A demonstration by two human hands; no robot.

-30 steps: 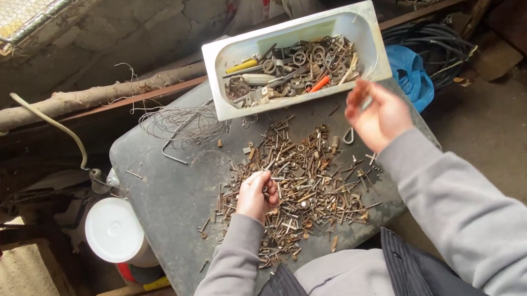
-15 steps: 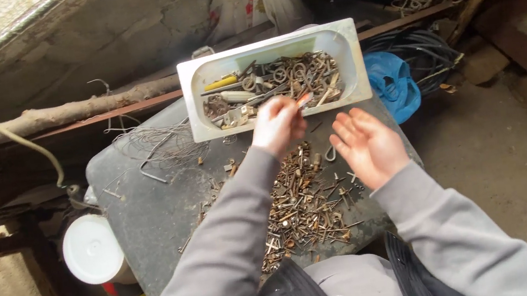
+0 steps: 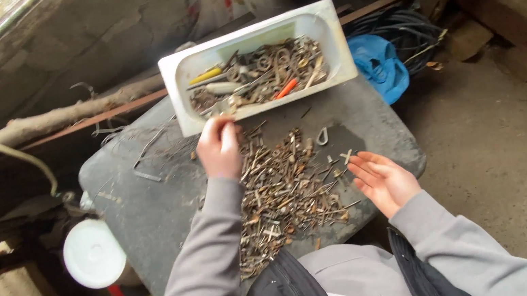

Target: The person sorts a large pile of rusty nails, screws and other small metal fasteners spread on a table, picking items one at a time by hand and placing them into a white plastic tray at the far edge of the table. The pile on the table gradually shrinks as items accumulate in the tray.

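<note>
Head view. The left hand (image 3: pixel 219 149) hovers at the bench's (image 3: pixel 141 206) far edge, just below the tray's (image 3: pixel 180 84) near rim; fingers curled loosely downward. Whether they pinch anything cannot be told. The right hand (image 3: pixel 381 179) rests palm-up near the right edge, fingers spread wide, nothing in it.

The fastener pile (image 3: pixel 287 193) (rusty screws, nails, bolts) covers the bench middle. Long axis runs from the near edge toward the tray; single pieces point every way. The tray lies across the far edge, long axis left-right, tilted slightly, its right end beyond the bench's far-right corner.

Risks, as judgement: the overhanging tray could tip if its rim is pressed; pieces near the near edge could roll off if swept; sharp rusty points could prick bare fingers.

Off-bench: white bucket (image 3: pixel 94 254) left, blue bag (image 3: pixel 382 69) right.
</note>
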